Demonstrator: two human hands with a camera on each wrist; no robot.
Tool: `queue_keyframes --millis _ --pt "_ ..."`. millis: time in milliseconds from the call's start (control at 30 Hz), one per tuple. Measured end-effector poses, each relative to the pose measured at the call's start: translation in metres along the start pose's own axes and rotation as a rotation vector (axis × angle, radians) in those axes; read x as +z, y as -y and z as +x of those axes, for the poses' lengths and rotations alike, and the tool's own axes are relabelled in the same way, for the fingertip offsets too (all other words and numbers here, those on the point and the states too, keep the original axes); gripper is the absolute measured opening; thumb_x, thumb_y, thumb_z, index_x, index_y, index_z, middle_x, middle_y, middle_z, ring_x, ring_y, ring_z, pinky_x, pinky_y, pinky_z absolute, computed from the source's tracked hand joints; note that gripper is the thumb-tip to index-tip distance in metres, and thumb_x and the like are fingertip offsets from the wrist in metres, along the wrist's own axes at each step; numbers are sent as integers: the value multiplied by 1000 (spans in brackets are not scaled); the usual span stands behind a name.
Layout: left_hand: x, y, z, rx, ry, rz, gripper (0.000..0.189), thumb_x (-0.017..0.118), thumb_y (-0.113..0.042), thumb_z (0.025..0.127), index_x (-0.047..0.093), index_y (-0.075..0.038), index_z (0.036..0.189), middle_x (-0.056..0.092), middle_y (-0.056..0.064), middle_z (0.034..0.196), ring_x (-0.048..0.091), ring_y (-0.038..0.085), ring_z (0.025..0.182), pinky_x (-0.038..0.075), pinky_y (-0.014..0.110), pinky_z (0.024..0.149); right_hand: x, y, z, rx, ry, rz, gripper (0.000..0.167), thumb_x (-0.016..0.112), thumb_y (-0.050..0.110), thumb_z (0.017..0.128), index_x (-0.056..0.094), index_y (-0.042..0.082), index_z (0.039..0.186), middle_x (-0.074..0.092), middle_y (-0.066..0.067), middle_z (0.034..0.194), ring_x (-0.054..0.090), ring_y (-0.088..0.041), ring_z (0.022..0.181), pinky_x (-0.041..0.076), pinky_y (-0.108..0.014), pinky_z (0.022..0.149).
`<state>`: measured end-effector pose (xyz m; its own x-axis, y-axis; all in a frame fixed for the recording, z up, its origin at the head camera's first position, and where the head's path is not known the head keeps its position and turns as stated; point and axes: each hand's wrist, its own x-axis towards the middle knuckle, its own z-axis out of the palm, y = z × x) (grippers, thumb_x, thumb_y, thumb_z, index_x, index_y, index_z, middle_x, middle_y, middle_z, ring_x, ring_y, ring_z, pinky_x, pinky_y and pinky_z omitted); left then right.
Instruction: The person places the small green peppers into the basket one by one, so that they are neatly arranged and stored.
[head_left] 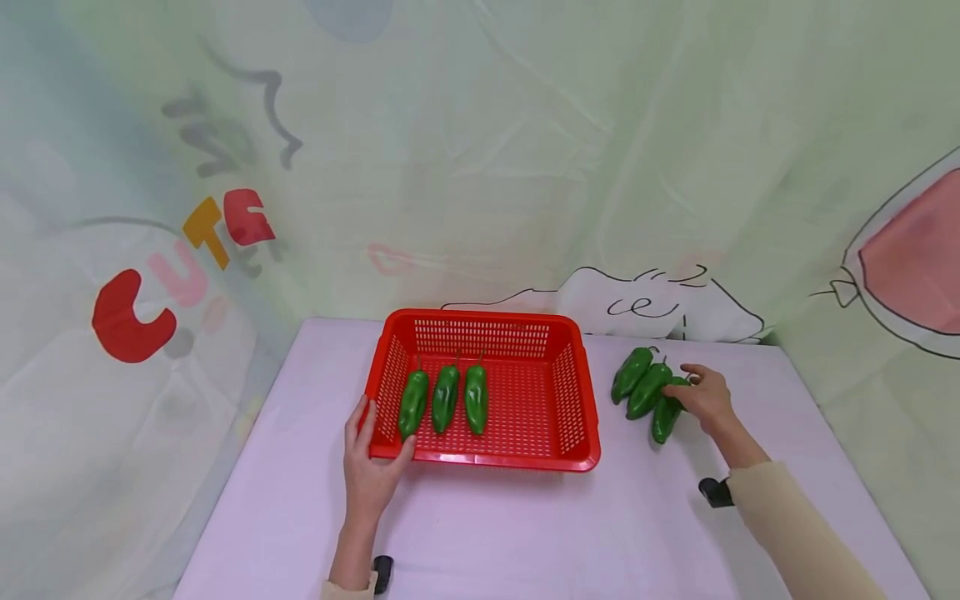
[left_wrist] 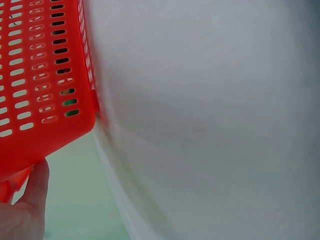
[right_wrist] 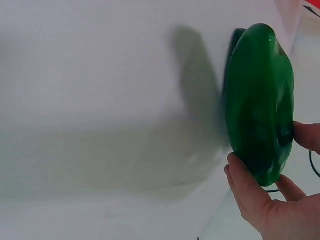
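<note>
A red plastic basket holds three green peppers in a row toward its left side. My left hand grips the basket's front left corner, fingers over the left rim and thumb on the front rim. In the left wrist view the thumb lies against the red rim. To the right of the basket three more green peppers lie close together. My right hand pinches the rightmost green pepper near its stem end. The right wrist view has this pepper between thumb and fingers.
The basket stands on a pale table near its back edge. Printed fabric hangs behind the table and along both sides. The other two loose peppers lie just left of my right hand. A black strap piece sits at the right wrist.
</note>
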<state>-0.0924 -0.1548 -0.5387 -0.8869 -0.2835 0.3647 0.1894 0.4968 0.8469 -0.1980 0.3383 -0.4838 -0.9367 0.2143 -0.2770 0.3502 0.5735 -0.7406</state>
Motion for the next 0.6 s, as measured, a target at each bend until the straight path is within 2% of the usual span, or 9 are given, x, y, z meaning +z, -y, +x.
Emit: queue_keyframes --millis 100,167,300,400,600 --pt "0 0 0 -6 1 1 84 83 -22 77 42 -7 149 34 5 155 34 27 141 50 47 95 -2 7 -2 -5 11 34 74 63 9 90 24 -13 148 28 -45 144 47 -48 123 56 -27 77" --pt "-1 0 0 -9 0 2 84 83 -22 77 42 -7 149 34 6 155 34 27 141 49 47 95 -3 14 -2 -12 17 52 75 64 9 91 22 -12 150 32 -44 142 51 -44 119 55 -22 73" --pt "-2 -1 0 -15 2 -7 84 82 -22 78 42 -7 150 34 5 155 34 27 141 49 47 96 -4 29 -3 -23 34 58 80 64 13 93 16 -8 153 34 -42 142 55 -39 116 56 -32 86" --pt "-2 -2 -1 -19 3 -17 84 83 -22 78 42 -7 149 34 5 155 34 26 141 49 46 96 -3 43 -5 -26 45 70 83 64 16 94 12 -4 155 32 -41 145 53 -42 120 50 -45 98" --pt "-1 -1 -1 -10 0 -16 84 83 -21 77 42 -5 149 35 6 155 34 27 140 50 47 95 4 75 -12 -45 56 96 82 64 15 94 13 0 156 31 -38 148 48 -48 124 43 -54 104"
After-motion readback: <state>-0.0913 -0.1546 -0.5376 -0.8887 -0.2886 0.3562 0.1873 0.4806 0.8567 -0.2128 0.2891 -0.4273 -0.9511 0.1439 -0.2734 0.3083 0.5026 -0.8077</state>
